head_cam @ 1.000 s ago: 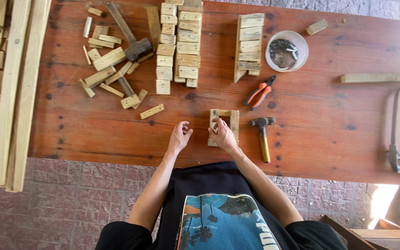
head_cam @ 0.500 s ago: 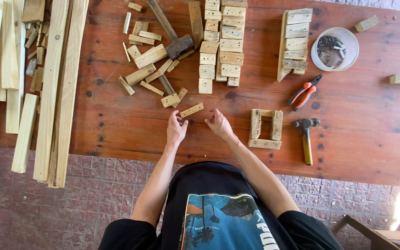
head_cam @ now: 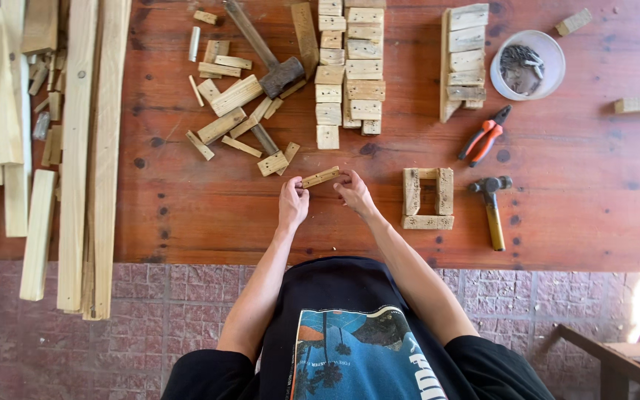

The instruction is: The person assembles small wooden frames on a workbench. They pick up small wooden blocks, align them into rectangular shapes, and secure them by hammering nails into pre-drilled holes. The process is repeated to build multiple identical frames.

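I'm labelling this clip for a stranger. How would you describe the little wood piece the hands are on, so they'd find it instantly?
Start at the red-brown table, near its front edge. There the left hand and right hand pinch the ends of a short wood strip. Unlike the scattered offcuts above, it lies alone between fingertips.

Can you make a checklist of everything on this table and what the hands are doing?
Surface: reddish wooden table with dark spots, over a brick floor.
Job's things: a small wood strip, held at its ends by the left hand and the right hand; a three-sided wood frame to the right of it.
Clutter: loose offcuts, big mallet, rows of blocks, block stack, white tub, orange pliers, small hammer.
Grippers: both hands pinch the strip.
Cables: nothing seen.
Surroundings: long planks at the left, wooden bench at lower right.
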